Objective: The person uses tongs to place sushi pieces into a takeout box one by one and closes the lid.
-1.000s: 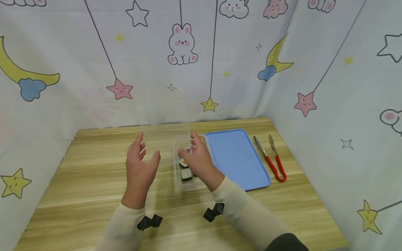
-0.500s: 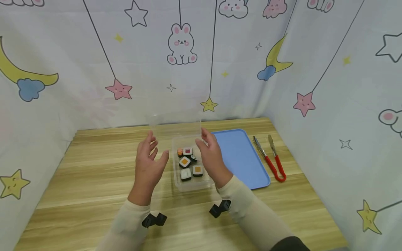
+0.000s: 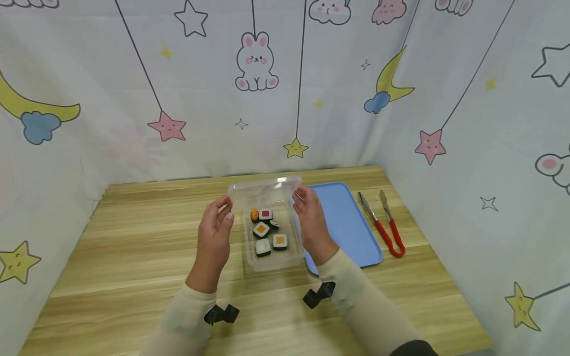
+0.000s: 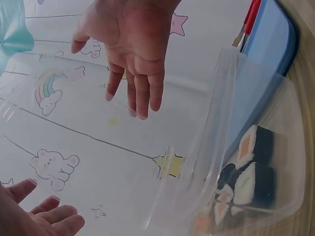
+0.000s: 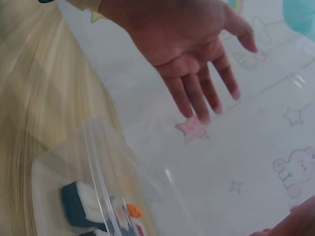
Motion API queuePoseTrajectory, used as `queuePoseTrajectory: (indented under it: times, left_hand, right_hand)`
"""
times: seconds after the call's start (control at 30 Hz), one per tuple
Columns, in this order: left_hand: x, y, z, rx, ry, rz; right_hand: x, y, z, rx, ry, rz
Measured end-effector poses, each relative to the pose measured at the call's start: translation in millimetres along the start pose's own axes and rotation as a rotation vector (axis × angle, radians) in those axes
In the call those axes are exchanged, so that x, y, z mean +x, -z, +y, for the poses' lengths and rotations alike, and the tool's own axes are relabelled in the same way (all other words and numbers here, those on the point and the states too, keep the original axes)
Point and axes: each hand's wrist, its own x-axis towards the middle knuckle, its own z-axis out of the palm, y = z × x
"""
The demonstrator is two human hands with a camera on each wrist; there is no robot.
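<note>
In the head view, a clear plastic lid (image 3: 265, 188) is held tilted between my two hands, over the far end of a clear container (image 3: 276, 264). Several pieces of sushi (image 3: 261, 229) sit in that container. My left hand (image 3: 213, 237) is at the lid's left edge, fingers nearly straight and thumb apart. On the opposite edge is my right hand (image 3: 313, 220), its extended fingers against the lid. Both wrist views show straight fingers; exact contact is hard to make out through the clear plastic.
A blue tray (image 3: 345, 230) lies to the right, partly behind my right hand. Red-handled tongs (image 3: 392, 232) rest beyond it. The wooden table (image 3: 147, 237) meets a patterned curtain (image 3: 200, 99) at the back and sides.
Both hands and the lid have moved right, and the lid has come lower and nearer the container. More of the sushi shows now that my right hand has shifted aside.
</note>
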Motion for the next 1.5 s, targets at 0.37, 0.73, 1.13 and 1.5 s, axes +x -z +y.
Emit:
queuePoseTrajectory:
  times: [0.37,0.73,1.13,1.5]
  left_hand:
    - [-5.9,-6.2,-19.2,-0.082,-0.024,-0.027]
    - [-8.7,-19.0,-50.6,-0.218,0.052,0.002]
    - [-7.0,-27.4,-75.1,-0.269,0.127,0.054]
    - [-8.5,-26.2,-90.5,-0.16,0.13,-0.004]
  right_hand:
    - [-2,15,7,-0.046,0.002,-0.085]
    - [10,43,39,-0.13,0.004,-0.21]
    - [20,65,77,-0.258,0.037,-0.237]
    - [18,76,89,-0.443,0.138,-0.308]
